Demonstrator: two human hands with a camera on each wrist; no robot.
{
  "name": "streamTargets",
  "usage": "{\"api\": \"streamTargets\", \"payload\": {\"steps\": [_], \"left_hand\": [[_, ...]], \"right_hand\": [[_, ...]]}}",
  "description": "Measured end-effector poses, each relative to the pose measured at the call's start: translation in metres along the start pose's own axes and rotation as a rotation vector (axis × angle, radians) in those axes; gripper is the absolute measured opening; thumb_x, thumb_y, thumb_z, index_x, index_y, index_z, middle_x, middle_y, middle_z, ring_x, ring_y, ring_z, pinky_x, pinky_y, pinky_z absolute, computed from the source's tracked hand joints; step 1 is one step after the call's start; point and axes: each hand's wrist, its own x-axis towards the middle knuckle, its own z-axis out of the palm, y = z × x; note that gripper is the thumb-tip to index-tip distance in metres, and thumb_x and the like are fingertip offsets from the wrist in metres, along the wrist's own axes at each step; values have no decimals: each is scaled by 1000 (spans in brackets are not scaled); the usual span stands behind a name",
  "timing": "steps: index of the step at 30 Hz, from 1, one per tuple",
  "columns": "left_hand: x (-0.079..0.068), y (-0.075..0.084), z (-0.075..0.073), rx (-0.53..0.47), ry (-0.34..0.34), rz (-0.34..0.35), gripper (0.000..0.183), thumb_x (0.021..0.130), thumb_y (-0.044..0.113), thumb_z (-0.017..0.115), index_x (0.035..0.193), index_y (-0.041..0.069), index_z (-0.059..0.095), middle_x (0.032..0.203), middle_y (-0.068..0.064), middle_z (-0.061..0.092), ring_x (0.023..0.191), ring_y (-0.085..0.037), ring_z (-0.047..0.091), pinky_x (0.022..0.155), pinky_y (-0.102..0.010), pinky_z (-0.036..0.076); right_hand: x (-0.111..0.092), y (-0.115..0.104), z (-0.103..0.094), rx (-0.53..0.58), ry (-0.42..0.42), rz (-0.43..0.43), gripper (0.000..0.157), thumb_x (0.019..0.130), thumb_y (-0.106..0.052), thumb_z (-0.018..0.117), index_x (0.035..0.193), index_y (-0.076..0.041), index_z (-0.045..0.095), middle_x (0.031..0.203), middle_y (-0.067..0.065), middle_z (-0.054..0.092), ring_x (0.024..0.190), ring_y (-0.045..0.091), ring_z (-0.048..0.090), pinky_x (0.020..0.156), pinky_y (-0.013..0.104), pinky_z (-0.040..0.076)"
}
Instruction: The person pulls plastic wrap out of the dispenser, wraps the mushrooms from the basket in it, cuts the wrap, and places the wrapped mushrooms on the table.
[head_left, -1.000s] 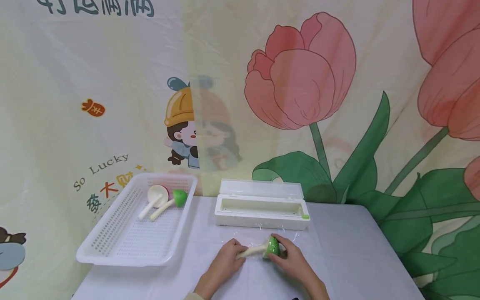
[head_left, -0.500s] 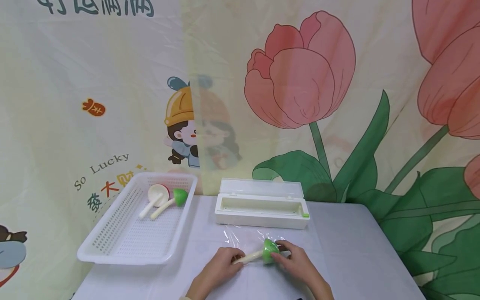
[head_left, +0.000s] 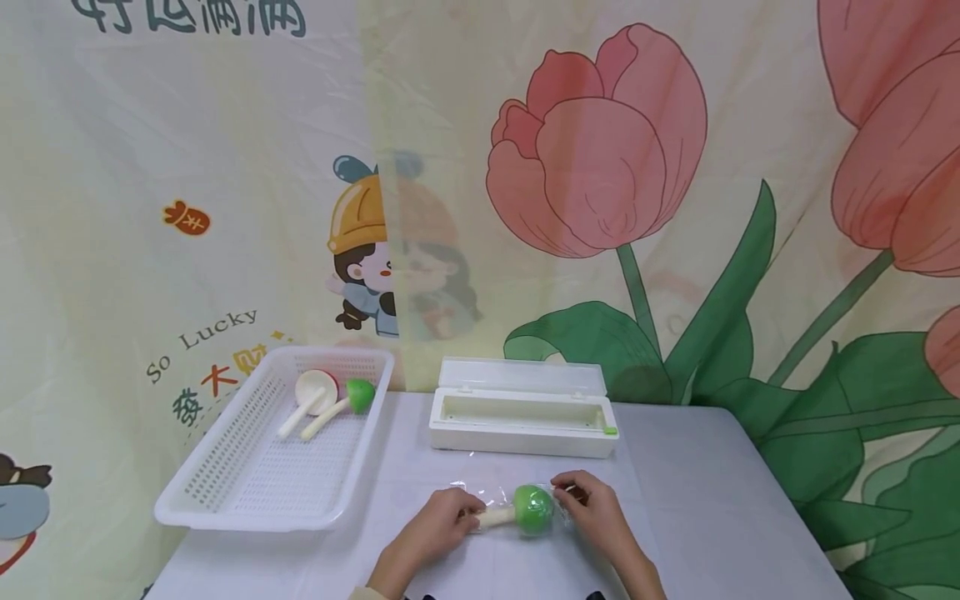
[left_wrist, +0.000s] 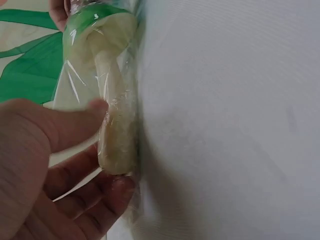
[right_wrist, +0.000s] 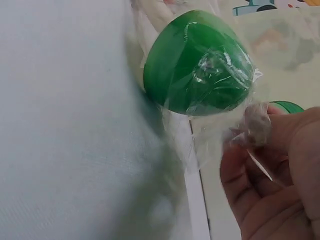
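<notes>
A green-capped toy mushroom (head_left: 533, 510) with a pale stem lies sideways over the table, wrapped in clear plastic film (right_wrist: 200, 137). My left hand (head_left: 435, 525) holds the stem end through the film; in the left wrist view the thumb presses the stem (left_wrist: 117, 135) and the fingers curl beneath its end. Beyond the cap, my right hand (head_left: 600, 512) pinches a gathered bit of the film between thumb and fingers, apart from the cap itself, as the right wrist view shows.
A white cling-film box (head_left: 525, 440) stands behind the hands, its clear lid (head_left: 525, 375) raised. On the left, a white perforated basket (head_left: 255, 526) holds another green-capped mushroom (head_left: 360, 396) and a red-edged one (head_left: 315, 392). A printed cloth hangs behind the white-covered table (head_left: 690, 483).
My right hand has let go of the cap and now pinches film to its right. The mushroom has turned to lie nearly level, and the film sits closer around it.
</notes>
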Motion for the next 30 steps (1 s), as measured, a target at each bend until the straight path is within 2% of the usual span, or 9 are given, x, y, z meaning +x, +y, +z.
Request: {"api": "streamTargets", "payload": {"steps": [5, 8, 11, 13, 16, 19, 22, 27, 30], "left_hand": [[-4, -1, 2, 14, 37, 1, 43, 80, 16, 86, 120, 13, 72, 110, 2, 68, 94, -8, 60, 80, -27, 52], [-6, -2, 1, 33, 52, 5, 44, 77, 11, 88, 118, 15, 71, 111, 2, 66, 96, -10, 60, 84, -29, 52], [-6, -3, 1, 35, 59, 9, 41, 76, 5, 86, 113, 14, 72, 104, 4, 66, 93, -7, 58, 82, -28, 52], [-6, -4, 2, 29, 58, 29, 38, 77, 1, 85, 111, 12, 72, 99, 4, 67, 90, -5, 59, 80, -27, 52], [-5, -6, 4, 10, 62, 62, 36, 78, -2, 83, 111, 9, 70, 94, 3, 69, 86, -4, 61, 78, -26, 54], [-5, -6, 3, 11, 69, 52, 38, 82, 1, 80, 116, 9, 65, 93, 5, 71, 88, -5, 61, 81, -28, 53], [-6, -6, 0, 38, 85, 35, 35, 85, 4, 78, 116, 13, 63, 93, 8, 73, 88, -5, 57, 82, -30, 50], [-8, -7, -2, 64, 105, 38, 15, 88, 9, 75, 101, 15, 72, 92, 7, 73, 84, -4, 55, 77, -28, 50], [-9, -7, -3, 29, 107, 19, 15, 86, 7, 78, 100, 13, 75, 95, 4, 71, 85, -6, 58, 75, -27, 51]], "right_hand": [[-7, -3, -6, 24, -15, -34, 26, 92, -2, 73, 112, -18, 75, 118, -1, 73, 104, 18, 70, 78, 25, 58], [-12, -5, -11, 51, -99, -102, 36, 91, -3, 75, 125, -16, 72, 135, 4, 68, 124, 31, 64, 84, 30, 59], [-13, -3, -8, 32, -186, -153, 44, 90, 0, 74, 131, -13, 69, 145, 9, 62, 131, 37, 59, 84, 29, 59], [-13, 1, -4, 14, -204, -145, 45, 89, 3, 72, 131, -13, 69, 143, 11, 64, 123, 34, 65, 82, 26, 59], [-11, 6, 2, 12, -157, -96, 39, 88, 5, 72, 122, -14, 74, 128, 10, 72, 102, 19, 73, 77, 21, 58], [-10, 8, 5, 37, -93, -46, 25, 89, 2, 74, 107, -14, 78, 106, 5, 77, 85, 6, 70, 73, 19, 57], [-8, 7, 6, 68, -53, -16, 16, 90, 0, 73, 100, -12, 77, 95, 2, 76, 80, 4, 68, 69, 19, 57], [-9, 8, 9, 117, -27, -9, 19, 92, 2, 72, 104, -12, 77, 102, 5, 76, 82, 8, 70, 71, 21, 59], [-12, 9, 9, 126, -82, -13, 28, 91, 1, 72, 115, -14, 76, 120, 10, 74, 100, 21, 73, 80, 24, 60]]}}
